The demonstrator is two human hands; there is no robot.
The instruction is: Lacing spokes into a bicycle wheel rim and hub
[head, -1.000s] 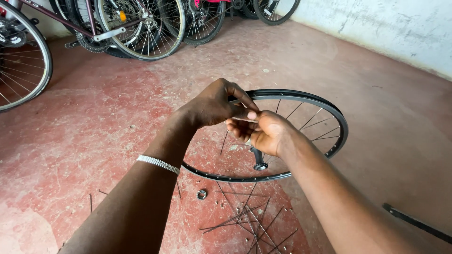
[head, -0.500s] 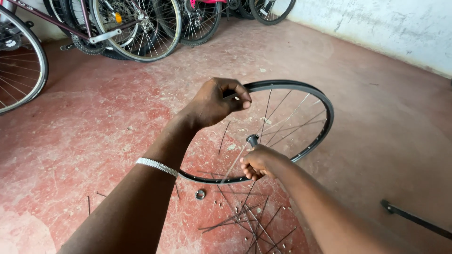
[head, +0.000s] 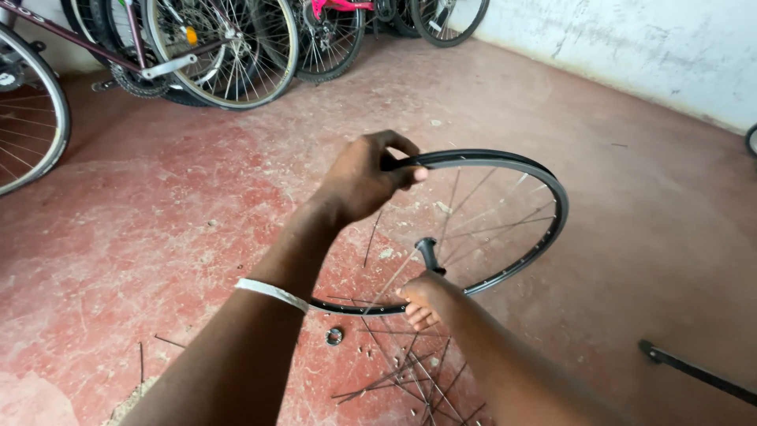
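Observation:
My left hand (head: 367,175) grips the top of a black bicycle wheel rim (head: 544,185), holding it tilted above the red floor. A white band sits on that wrist. Thin spokes run from the rim to a dark hub (head: 426,251) near the middle. My right hand (head: 422,301) is low, just below the hub, with its fingers curled among the spokes; what it holds I cannot make out. Loose spokes (head: 410,379) lie fanned on the floor beneath it, next to a small metal ring (head: 334,337).
Several bicycles (head: 229,47) stand along the back wall, and a large wheel (head: 27,110) shows at the left edge. A white wall (head: 631,39) runs along the right. A dark metal bar (head: 694,371) lies on the floor at lower right.
My right hand has dropped from the rim beside the left hand down to the hub and spokes. The rim has tipped up and shifted right in view.

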